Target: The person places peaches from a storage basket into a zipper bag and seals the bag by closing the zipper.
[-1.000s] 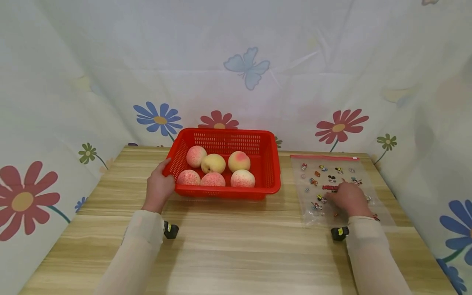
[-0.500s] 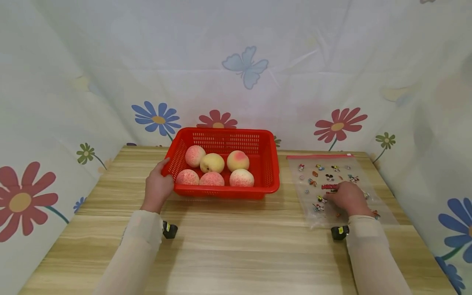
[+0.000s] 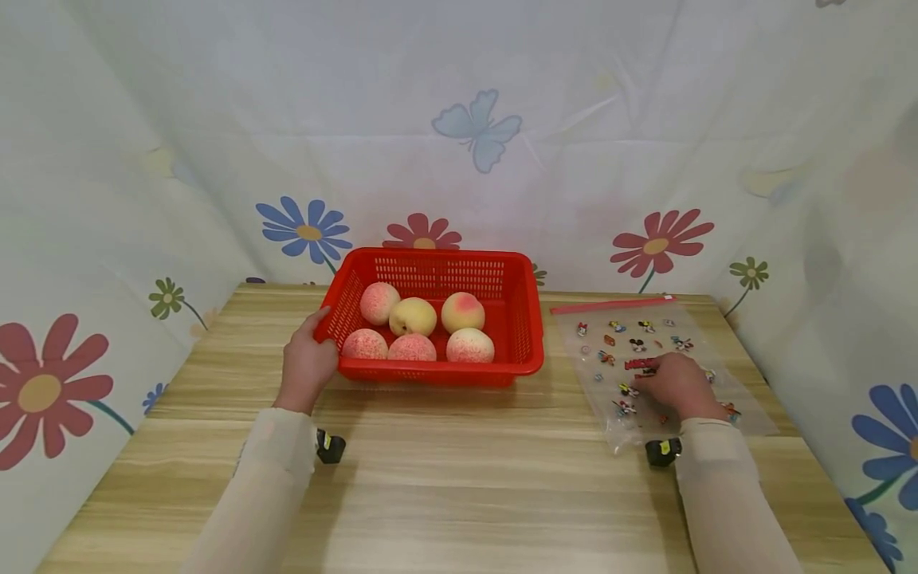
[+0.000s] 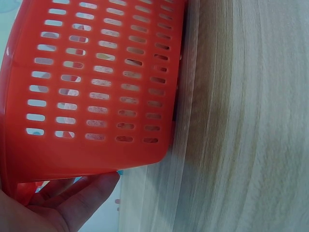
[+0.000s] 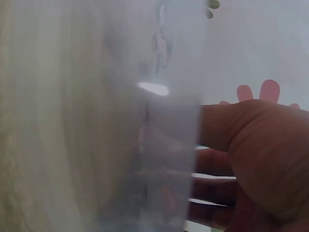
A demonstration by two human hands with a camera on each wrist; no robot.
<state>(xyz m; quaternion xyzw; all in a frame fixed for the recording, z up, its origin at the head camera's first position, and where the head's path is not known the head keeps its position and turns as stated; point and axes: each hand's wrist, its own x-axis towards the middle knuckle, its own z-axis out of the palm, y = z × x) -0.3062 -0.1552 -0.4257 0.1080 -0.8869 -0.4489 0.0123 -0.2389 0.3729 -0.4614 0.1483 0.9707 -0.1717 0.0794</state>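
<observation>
My left hand (image 3: 308, 363) grips the near left corner of a red plastic basket (image 3: 527, 335). In the left wrist view, fingers (image 4: 89, 198) reach under the rim beside the basket's slotted wall (image 4: 87, 159). Peaches lie inside, some pink-speckled (image 3: 379, 304), another pale yellow (image 3: 412, 317). Over on the right, my right hand (image 3: 677, 383) rests on a clear zip bag (image 3: 595, 406) printed with cartoon figures, its red slider strip at the back. The bag's film (image 5: 120, 145) covers the fingertips in the right wrist view; thumb and fingers look fairly straight and apart.
Both stand on a wood-grain table (image 3: 459, 478). A white curtain (image 3: 574, 96) with flowers and a butterfly closes in the back and sides. Each wrist wears a small black camera, like the left one (image 3: 331, 447).
The zip bag has slid a little left and turned under my right hand, its red strip now slanting. My left hand and the basket stay put, apart from a slight view shift.
</observation>
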